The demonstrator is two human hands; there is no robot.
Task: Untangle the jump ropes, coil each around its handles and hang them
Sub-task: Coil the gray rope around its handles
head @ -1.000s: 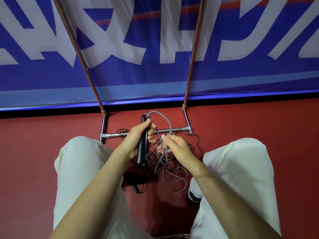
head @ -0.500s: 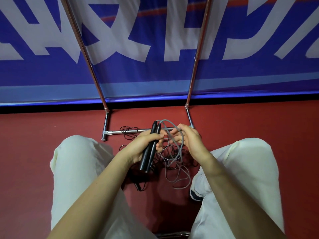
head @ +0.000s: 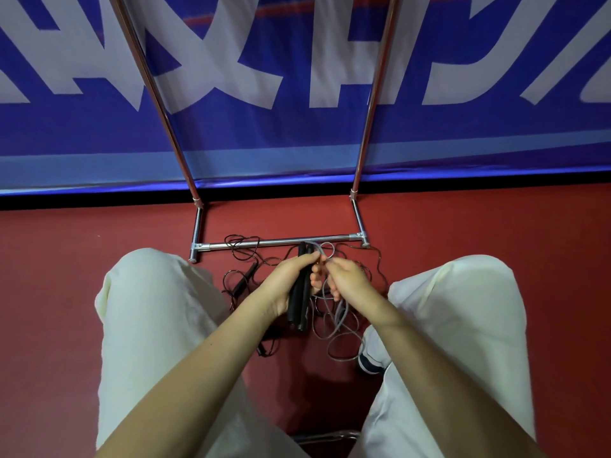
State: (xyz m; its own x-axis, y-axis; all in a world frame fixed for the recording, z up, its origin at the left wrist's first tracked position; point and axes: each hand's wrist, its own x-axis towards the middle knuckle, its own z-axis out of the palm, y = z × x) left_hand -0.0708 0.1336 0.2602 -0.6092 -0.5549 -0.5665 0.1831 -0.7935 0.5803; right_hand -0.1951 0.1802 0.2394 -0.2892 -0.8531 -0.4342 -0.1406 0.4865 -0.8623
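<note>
The two black handles [head: 299, 292] of a jump rope lie together in the left hand [head: 291, 282], whose fingers curl round them just in front of the chrome rack base [head: 281, 241]. The right hand [head: 347, 280] pinches the grey cord [head: 340, 312] beside their upper ends. A thin black rope [head: 239, 252] sprawls tangled on the red floor [head: 66, 276] across the rack's crossbar.

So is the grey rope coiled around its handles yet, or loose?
Mostly loose: the grey rope trails in slack loops below the black handles gripped by the left hand.
</note>
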